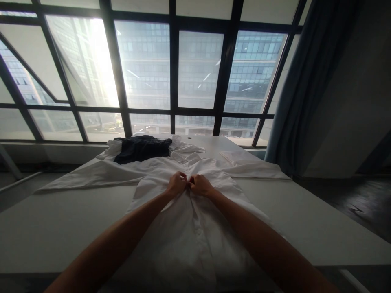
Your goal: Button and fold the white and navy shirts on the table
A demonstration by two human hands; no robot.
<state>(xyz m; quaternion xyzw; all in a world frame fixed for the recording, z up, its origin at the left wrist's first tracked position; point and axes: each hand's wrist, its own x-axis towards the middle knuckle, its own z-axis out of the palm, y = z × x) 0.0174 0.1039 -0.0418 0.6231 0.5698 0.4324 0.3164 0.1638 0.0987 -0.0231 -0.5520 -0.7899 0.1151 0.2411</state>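
Note:
A white button-up shirt (159, 175) lies front up across the table, its collar (192, 158) toward the window and its sleeves spread to both sides. Both hands meet at the front placket, a little below the collar. My left hand (177, 183) pinches the left edge of the fabric. Close beside it, my right hand (199, 185) is closed on the other edge. Any button between the fingertips is too small to make out. Below the hands the placket (198, 232) runs toward me, and the hem hangs over the near table edge.
Dark and white clothes (143, 148) are heaped at the far left of the white table (305, 228). A folded white cloth (236, 156) lies at the far right, near the shirt's sleeve. Large windows (200, 69) stand behind, with a blue curtain (301, 106) on the right.

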